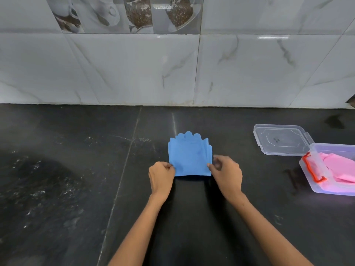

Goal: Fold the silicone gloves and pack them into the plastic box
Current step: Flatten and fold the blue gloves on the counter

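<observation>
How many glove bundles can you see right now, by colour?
2: a blue glove bundle on the counter, pinched by both hands; a pink glove bundle inside the plastic box. More may be hidden.

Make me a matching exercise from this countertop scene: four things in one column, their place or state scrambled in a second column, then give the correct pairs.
Column A
1. blue glove
2. pink glove
3. lid
4. red latch

Column B
a. lying inside the plastic box
b. swung open, flat on the counter behind the box
c. folded, pinched at its near corners by the left hand and right hand
d. on the box's left end wall

Pairs: 1-c, 2-a, 3-b, 4-d
</observation>
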`<state>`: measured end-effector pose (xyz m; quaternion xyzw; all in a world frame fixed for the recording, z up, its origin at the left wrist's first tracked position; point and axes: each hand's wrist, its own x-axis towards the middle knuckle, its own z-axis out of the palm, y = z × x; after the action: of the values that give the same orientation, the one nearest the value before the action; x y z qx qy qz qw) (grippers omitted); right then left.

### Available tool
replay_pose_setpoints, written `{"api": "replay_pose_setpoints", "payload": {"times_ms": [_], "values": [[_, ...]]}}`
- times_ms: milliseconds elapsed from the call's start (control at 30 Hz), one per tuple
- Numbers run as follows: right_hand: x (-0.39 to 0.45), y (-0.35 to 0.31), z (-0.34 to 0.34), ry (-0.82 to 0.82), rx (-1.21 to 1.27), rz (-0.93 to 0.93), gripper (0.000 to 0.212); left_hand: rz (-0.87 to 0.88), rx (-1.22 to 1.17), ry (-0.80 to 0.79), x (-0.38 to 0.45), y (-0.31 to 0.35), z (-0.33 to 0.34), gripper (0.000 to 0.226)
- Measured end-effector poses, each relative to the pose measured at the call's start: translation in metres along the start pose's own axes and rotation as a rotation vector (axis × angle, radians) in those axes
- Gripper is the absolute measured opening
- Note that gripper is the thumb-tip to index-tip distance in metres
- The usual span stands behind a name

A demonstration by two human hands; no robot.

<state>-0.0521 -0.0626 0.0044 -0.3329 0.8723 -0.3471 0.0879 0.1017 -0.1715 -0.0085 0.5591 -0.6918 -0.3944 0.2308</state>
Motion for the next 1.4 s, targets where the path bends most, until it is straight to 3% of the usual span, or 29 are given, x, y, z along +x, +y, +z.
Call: {"api": "replay_pose_setpoints", "payload": {"times_ms": [67, 100, 200, 333, 400, 500, 600, 667, 767, 933, 1033, 1200, 1267, 1400], "values": [[-0.004, -0.005, 0.009, 0.098, -0.094, -0.220, 0.033, 0.018, 0.008, 0.009, 0.001, -0.003, 0.002, 0.026], [-0.004, -0.009, 0.016, 0.065, -0.139, -0.338, 0.037, 0.032, 0.011, 0.012, 0.000, -0.004, 0.002, 0.026], [0.006, -0.021, 0.040, -0.200, -0.353, -0.532, 0.050, 0.070, 0.023, 0.037, 0.000, -0.003, 0.001, 0.025], [0.020, -0.014, 0.064, -0.324, -0.482, -0.516, 0.058, 0.106, -0.015, 0.045, -0.003, -0.006, -0.001, 0.013], [0.022, -0.008, 0.069, -0.333, -0.493, -0.509, 0.060, 0.155, 0.034, 0.088, -0.006, -0.006, -0.001, 0.022], [0.024, -0.004, 0.072, -0.334, -0.494, -0.508, 0.060, 0.365, 0.233, 0.143, 0.001, 0.001, 0.003, 0.042], [0.024, -0.004, 0.072, -0.348, -0.500, -0.520, 0.059, 0.632, 0.587, -0.024, 0.029, 0.017, 0.011, 0.047], [0.025, -0.005, 0.069, -0.363, -0.493, -0.537, 0.059, 0.707, 0.810, -0.133, 0.051, 0.022, 0.016, 0.051], [0.026, -0.005, 0.061, -0.397, -0.455, -0.550, 0.060, 0.668, 0.919, -0.252, 0.072, 0.015, 0.015, 0.050], [0.012, -0.004, 0.044, -0.376, -0.467, -0.713, 0.074, 0.629, 0.827, -0.381, 0.077, 0.005, 0.014, 0.050], [-0.003, -0.006, 0.044, -0.207, -0.458, -0.871, 0.053, 0.637, 0.764, -0.411, 0.081, 0.007, 0.013, 0.050], [-0.004, -0.013, 0.041, -0.099, -0.315, -0.825, 0.026, 0.603, 0.764, -0.423, 0.075, 0.014, 0.008, 0.050], [-0.001, -0.007, 0.029, -0.126, -0.230, -0.808, 0.024, 0.576, 0.789, -0.392, 0.064, 0.021, 0.006, 0.051], [0.008, 0.029, -0.020, -0.356, -0.061, -0.756, 0.026, 0.511, 0.903, -0.351, 0.013, 0.038, 0.007, 0.039]]}}
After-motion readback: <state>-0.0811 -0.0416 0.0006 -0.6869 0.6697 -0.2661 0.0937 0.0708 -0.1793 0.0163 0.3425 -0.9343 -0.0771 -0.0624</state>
